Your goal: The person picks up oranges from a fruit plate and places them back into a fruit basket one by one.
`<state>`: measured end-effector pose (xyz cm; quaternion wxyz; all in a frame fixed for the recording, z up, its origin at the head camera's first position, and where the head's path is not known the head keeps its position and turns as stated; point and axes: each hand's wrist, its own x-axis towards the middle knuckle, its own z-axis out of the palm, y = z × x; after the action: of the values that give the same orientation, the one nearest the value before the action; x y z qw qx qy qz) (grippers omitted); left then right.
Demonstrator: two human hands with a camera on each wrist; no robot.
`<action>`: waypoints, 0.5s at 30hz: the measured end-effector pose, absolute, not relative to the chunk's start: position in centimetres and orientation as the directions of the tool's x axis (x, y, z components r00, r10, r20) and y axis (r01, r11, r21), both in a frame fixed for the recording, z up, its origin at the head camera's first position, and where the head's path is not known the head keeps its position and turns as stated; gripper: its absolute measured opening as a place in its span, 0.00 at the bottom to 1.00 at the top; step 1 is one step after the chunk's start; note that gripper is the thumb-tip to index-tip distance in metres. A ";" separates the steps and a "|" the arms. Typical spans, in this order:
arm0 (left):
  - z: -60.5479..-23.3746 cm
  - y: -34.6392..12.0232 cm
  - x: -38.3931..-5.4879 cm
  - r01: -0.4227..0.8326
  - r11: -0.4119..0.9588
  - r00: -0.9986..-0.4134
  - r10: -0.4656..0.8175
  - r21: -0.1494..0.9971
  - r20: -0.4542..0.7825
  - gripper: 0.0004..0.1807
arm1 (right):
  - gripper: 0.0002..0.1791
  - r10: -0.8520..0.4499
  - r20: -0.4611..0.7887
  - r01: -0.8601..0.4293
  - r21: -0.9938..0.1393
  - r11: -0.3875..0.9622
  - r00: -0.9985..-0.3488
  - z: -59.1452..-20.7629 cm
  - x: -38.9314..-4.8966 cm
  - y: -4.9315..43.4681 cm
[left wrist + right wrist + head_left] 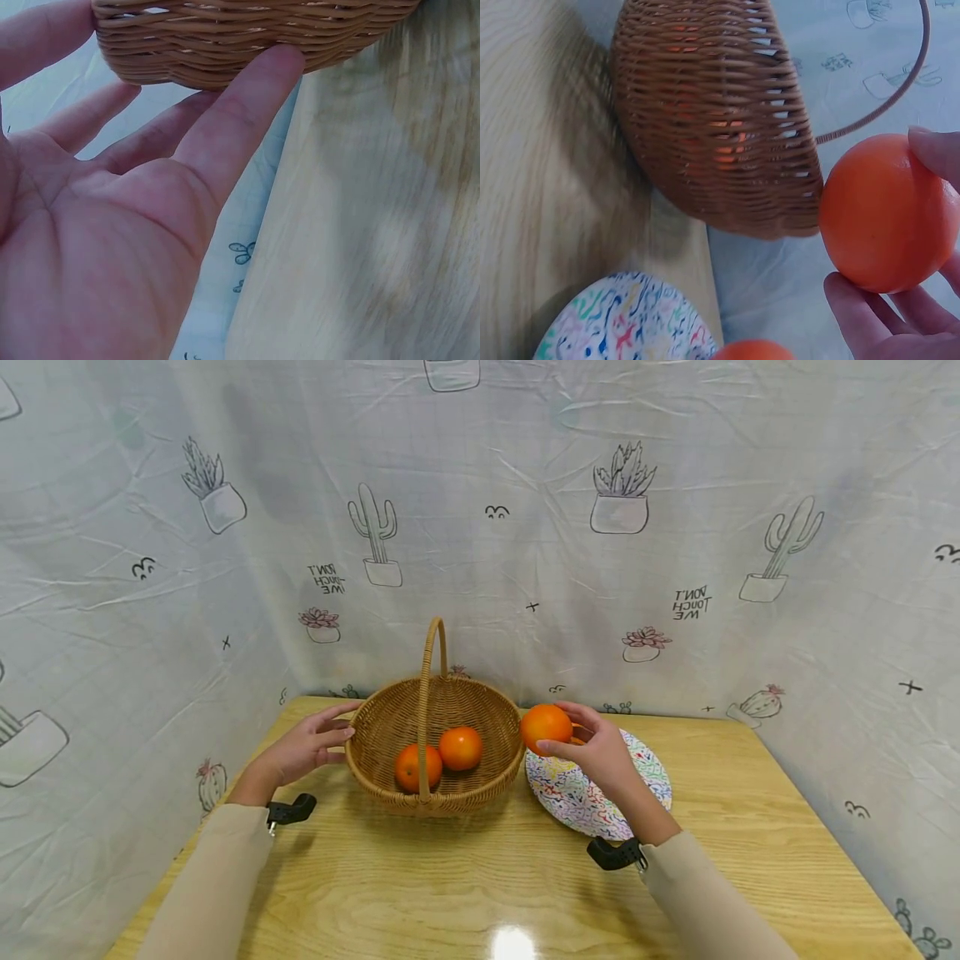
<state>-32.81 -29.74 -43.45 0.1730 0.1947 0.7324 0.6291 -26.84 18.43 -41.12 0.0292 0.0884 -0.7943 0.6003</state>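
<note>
A brown wicker basket (480, 789) with a tall handle stands on the table, two oranges (461, 748) inside it. My left hand (303, 749) is at the basket's left side. Its fairly straight fingers touch the wicker wall (225, 41) in the left wrist view. At the opposite side, my right hand (600, 747) holds an orange (546, 728) between thumb and fingers. That orange (889, 214) is up beside the basket's rim, above a round plate (566, 806) with a multicoloured pattern. Another orange (754, 351) shows partly near the plate in the right wrist view.
The light wooden table (450, 885) ends at a pale curtain (525, 568) with cactus drawings, which rises behind it and along both sides. The basket's handle (425, 710) arches above its opening. A black wrist mount (292, 809) is strapped to each forearm.
</note>
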 end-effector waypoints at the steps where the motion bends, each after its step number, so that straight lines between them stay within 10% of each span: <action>1: -43.4 -29.7 -32.8 0.064 0.133 -0.864 0.503 0.989 -0.012 0.37 | 0.41 -0.107 0.151 -0.173 -0.952 0.253 -0.983 -40.9 -26.9 18.2; 15: -43.3 -29.9 -33.1 0.048 0.112 -0.860 0.511 0.993 -0.016 0.37 | 0.38 -0.142 0.137 -0.161 -0.972 0.170 -0.980 -39.2 -29.4 15.1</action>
<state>-33.07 -29.89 -43.32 0.1814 0.1930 0.7233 0.6377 -29.41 15.13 -39.23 0.0073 0.0989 -0.7648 0.6366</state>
